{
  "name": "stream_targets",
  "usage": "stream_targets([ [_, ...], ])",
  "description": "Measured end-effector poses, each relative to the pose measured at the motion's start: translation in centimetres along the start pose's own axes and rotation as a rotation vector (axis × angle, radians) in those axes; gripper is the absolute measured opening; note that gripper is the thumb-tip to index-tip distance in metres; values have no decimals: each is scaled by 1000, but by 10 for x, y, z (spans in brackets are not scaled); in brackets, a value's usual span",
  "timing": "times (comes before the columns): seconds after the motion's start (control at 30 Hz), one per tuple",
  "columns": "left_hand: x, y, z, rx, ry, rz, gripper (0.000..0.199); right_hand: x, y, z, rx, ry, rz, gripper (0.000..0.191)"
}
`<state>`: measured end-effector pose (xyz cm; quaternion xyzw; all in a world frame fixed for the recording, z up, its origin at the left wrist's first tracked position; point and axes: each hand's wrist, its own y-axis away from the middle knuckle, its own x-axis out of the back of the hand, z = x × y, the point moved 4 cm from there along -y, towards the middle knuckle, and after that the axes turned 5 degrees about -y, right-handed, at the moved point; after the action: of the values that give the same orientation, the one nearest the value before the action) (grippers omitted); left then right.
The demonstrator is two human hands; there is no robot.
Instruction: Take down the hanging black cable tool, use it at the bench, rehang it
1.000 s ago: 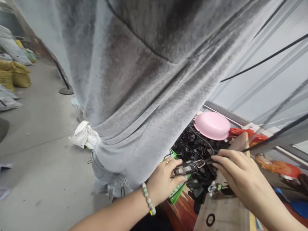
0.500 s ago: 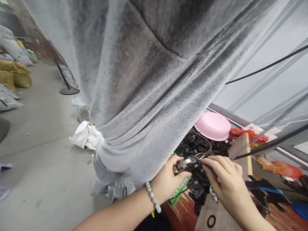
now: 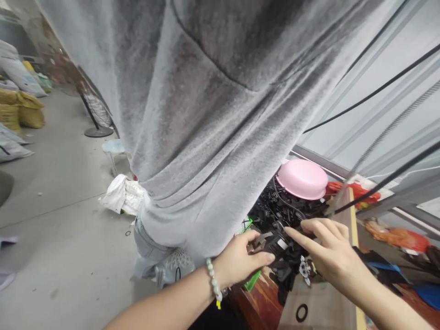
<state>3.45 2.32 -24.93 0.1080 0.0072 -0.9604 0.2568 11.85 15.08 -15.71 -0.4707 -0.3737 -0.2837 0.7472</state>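
My left hand (image 3: 245,254), with a beaded bracelet at its wrist, is closed round a black and silver metal part (image 3: 263,241). Its thumb and fingers grip the side nearest me. Beyond the grip, a thin metal loop (image 3: 281,228) shows at the part's far end. My right hand (image 3: 328,243) is just to the right, its index finger stretched towards that loop and the other fingers bent. Whether the fingertip touches the loop, I cannot tell. Below and behind lies a heap of black parts (image 3: 275,201). A silver flower-shaped piece (image 3: 304,270) rests beside my right hand.
A person in a grey top (image 3: 206,137) stands close in front, filling the upper middle. A pink basin (image 3: 302,178) sits on the heap. A wooden board edge (image 3: 354,220) borders the right side. A black ring (image 3: 301,313) lies nearest me. Dark cables (image 3: 378,98) cross the right.
My right hand has come off the metal part, its index finger now extended. The part has tilted in my left hand. The view has shifted slightly.
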Motion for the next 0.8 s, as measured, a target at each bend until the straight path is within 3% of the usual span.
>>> stream_targets([
  [0.2,-6,1,1,18,27,-150,25,13,1,5,116,34,-220,38],
  [0.3,-3,2,7,-55,-208,-139,23,13,0,3,108,15,-244,34],
  [0.47,-3,4,29,-265,-578,-153,56,11,0,-5,46,-18,-203,30],
  [0.6,-6,3,42,-381,-657,-157,37,13,-6,-13,55,-44,-158,32],
  [0.7,-7,0,42,-321,-803,-126,26,12,-10,-18,75,-88,-167,31],
  [0.8,-9,0,40,-303,-907,-167,20,9,-12,-19,18,-161,-240,29],
])
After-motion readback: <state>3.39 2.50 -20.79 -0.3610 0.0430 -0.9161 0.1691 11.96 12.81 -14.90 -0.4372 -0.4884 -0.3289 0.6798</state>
